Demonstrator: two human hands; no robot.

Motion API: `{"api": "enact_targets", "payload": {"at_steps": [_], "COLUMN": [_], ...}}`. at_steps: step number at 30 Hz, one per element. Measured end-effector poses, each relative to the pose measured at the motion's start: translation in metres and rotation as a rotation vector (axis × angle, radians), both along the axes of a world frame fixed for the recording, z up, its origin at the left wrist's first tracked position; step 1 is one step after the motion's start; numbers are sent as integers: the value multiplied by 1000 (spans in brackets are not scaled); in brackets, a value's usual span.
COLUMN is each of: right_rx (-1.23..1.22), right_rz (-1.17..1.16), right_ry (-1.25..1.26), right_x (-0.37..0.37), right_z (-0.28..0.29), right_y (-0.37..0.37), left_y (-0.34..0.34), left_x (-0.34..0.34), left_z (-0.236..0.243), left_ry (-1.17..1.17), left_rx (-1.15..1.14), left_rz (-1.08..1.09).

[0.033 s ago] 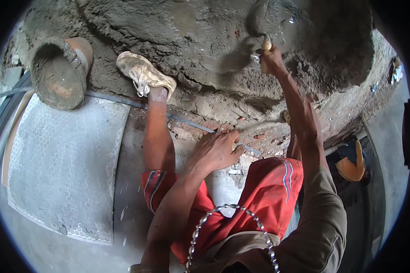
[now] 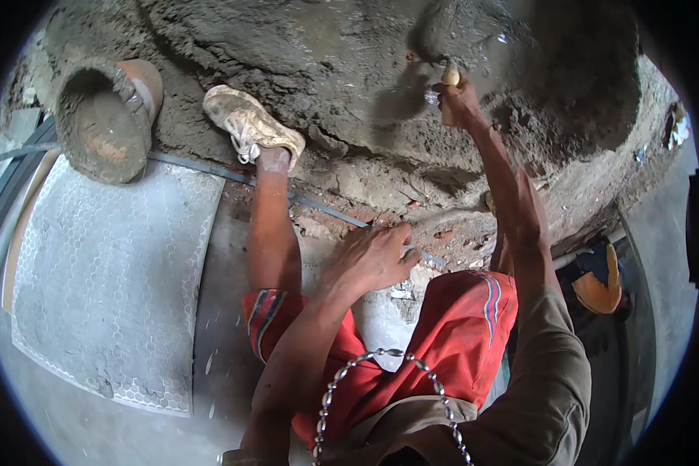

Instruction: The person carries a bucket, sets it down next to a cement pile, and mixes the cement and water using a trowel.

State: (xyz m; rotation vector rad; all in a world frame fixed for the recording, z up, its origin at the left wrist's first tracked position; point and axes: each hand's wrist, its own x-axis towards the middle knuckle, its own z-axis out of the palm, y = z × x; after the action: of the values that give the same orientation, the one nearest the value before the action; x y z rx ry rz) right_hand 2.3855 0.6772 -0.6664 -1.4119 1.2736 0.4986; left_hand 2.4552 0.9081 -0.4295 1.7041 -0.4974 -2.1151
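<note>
My right hand (image 2: 460, 102) is closed round the wooden handle of a trowel (image 2: 451, 74), up against the wet grey mortar (image 2: 349, 58). The trowel's blade is hard to make out in the mortar and shadow. Closer to me, my left hand (image 2: 373, 258) has its fingers curled over a thin, straight metal strip (image 2: 322, 207). The strip runs along the lower edge of the mortar and comes out between thumb and forefinger. My shoe (image 2: 252, 124), spattered with mortar, is planted on the rough mortar to the left.
At the far left a mortar-caked orange bucket (image 2: 146, 81) lies tilted. Below it is a grey panel with a hexagon pattern (image 2: 109, 287). Broken rubble (image 2: 443, 233) lies along the mortar's lower edge. On the right an orange and dark object (image 2: 598, 287) sits beside a pipe.
</note>
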Motion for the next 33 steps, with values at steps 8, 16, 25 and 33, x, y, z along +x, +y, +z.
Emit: {"api": "enact_targets", "payload": {"at_steps": [8, 16, 25, 33], "right_rx": [-38, -210, -405, -491], "right_rz": [67, 581, 927, 451], "right_ry": [-261, -518, -829, -197], "right_x": [82, 190, 239, 98], "right_z": [52, 176, 143, 43], "right_y": [89, 204, 281, 37], "left_y": [5, 14, 7, -6], "left_x": [4, 15, 26, 23], "left_z": [4, 9, 10, 11], "left_ry": [32, 25, 8, 30], "left_rx": [-61, -130, -156, -147], "left_rz": [70, 51, 9, 104]}}
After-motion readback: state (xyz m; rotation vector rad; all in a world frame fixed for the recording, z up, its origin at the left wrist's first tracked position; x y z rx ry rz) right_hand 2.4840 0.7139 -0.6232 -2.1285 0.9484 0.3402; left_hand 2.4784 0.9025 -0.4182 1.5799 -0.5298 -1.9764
